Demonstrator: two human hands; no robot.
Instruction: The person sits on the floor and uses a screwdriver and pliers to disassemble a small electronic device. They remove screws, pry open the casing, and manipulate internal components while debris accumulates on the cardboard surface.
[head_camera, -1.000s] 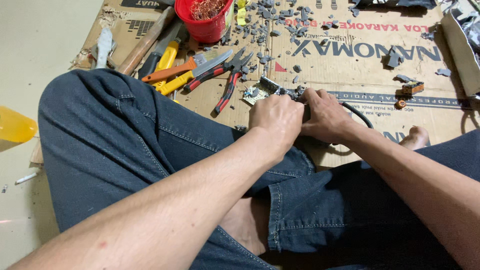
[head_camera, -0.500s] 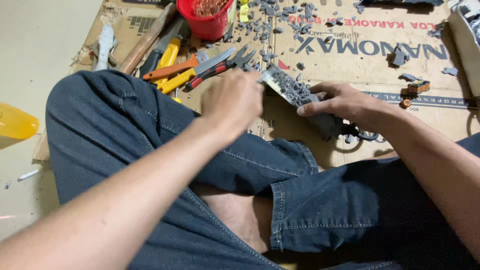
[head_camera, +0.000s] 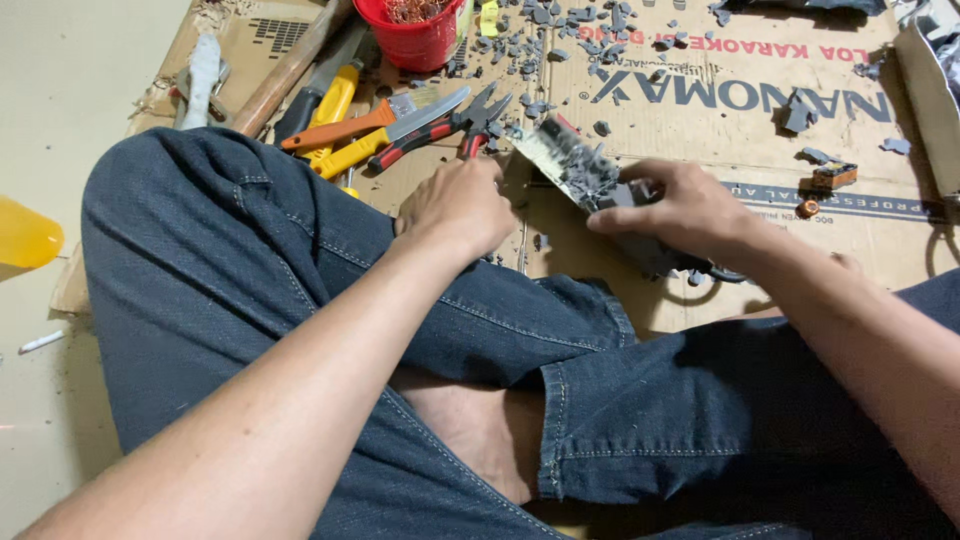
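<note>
A grey broken device casing (head_camera: 600, 190) is gripped by the right hand (head_camera: 690, 212), fingers closed over its near end, and is held tilted just above the cardboard sheet (head_camera: 700, 100), its far end pointing to the far left. The left hand (head_camera: 458, 208) is seen curled, knuckles up, just left of the casing and near the red-handled pliers (head_camera: 440, 135); whether anything is held in it cannot be told. The pliers lie at the sheet's left part beside a knife with an orange handle (head_camera: 375, 122) and yellow-handled tools (head_camera: 335, 105). Farther off, a red container (head_camera: 415, 40) stands at the far edge, and a wooden handle (head_camera: 285, 75) lies slanted along the sheet's left edge. Grey fragments (head_camera: 560, 30) are scattered across the far part of the sheet. Bare cardboard is seen to the right of the right hand, up to a small orange part (head_camera: 832, 175). The near side is closed off by folded legs in blue jeans (head_camera: 250, 270). A yellow object (head_camera: 25, 235) lies on the floor at the left.
</note>
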